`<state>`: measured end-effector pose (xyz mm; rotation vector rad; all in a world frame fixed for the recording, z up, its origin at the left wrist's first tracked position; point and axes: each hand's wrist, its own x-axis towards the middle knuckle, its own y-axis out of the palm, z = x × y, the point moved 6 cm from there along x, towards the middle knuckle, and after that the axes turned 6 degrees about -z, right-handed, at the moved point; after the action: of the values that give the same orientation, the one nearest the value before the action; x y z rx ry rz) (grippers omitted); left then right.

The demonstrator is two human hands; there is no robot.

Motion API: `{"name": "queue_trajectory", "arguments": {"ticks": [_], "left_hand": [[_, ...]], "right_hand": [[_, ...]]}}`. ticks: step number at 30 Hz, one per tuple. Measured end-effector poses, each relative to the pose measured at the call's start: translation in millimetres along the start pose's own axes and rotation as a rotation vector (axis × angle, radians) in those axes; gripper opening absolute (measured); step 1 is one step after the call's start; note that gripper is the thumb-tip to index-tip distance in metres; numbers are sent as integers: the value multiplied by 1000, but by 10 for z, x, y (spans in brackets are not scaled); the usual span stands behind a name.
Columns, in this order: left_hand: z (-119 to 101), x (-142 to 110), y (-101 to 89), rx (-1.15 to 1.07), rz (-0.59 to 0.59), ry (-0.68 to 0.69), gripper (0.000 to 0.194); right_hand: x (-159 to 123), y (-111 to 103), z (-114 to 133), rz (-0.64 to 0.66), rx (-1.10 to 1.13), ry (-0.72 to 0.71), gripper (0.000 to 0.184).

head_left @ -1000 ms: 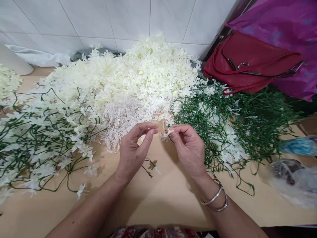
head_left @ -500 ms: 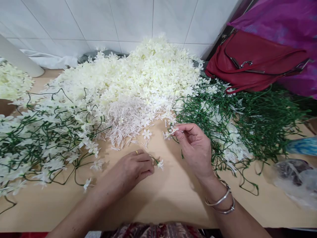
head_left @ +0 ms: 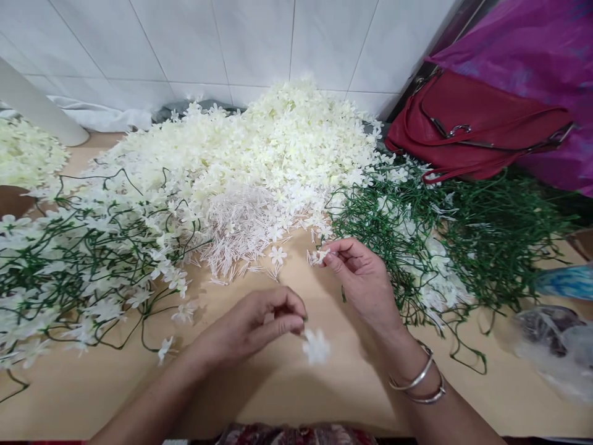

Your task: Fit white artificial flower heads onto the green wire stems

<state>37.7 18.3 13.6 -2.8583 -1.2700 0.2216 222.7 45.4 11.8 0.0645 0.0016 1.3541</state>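
White fabric-like artificial flower with pointed petals [head_left: 316, 347], blurred, hangs just past the fingertips of the left hand [head_left: 257, 324], whose thumb and forefinger are pinched together at its base. It is above the pale wood-toned tabletop [head_left: 343, 395], near the front. To its upper right, the right hand [head_left: 364, 281] grips a small white blossom [head_left: 320, 254] between thumb and fingers; two silver bangles [head_left: 419, 383] circle that wrist. Between the hands and the heaps lies a loose white blossom [head_left: 277, 255]. Behind it spreads a pile of thin white stick-like pieces [head_left: 234, 228], backed by a tall mound of creamy white blossoms [head_left: 291, 139]. White flowers on dark green stems [head_left: 97, 266] lie tangled at the left; thin green plastic-looking stems [head_left: 500, 228] are heaped at the right. Beyond those stems sits a red leather-like handbag [head_left: 491, 120] against a purple plastic sheet [head_left: 532, 49].
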Motion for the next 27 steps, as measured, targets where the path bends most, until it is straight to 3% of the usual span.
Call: {"name": "queue_trajectory", "arguments": {"ticks": [4,7,12,17,27], "left_hand": [[135,61,-169,-141,-313,46,24],[215,53,-205,-116,-420,42,25],[201,7,-188,-66,-463,49,20],[161,5,-191,-47,-483,102,15],[109,-24,-154,310,-531,311,5]], "right_hand": [[-40,141,-30,197,6,96,13],[-89,217,-35,296,37,152,14],[-131,267,-55,392,60,247,15],[-134,275,-56,415,-11,251,10],[-172,235,66,411,-275,75,6]]}}
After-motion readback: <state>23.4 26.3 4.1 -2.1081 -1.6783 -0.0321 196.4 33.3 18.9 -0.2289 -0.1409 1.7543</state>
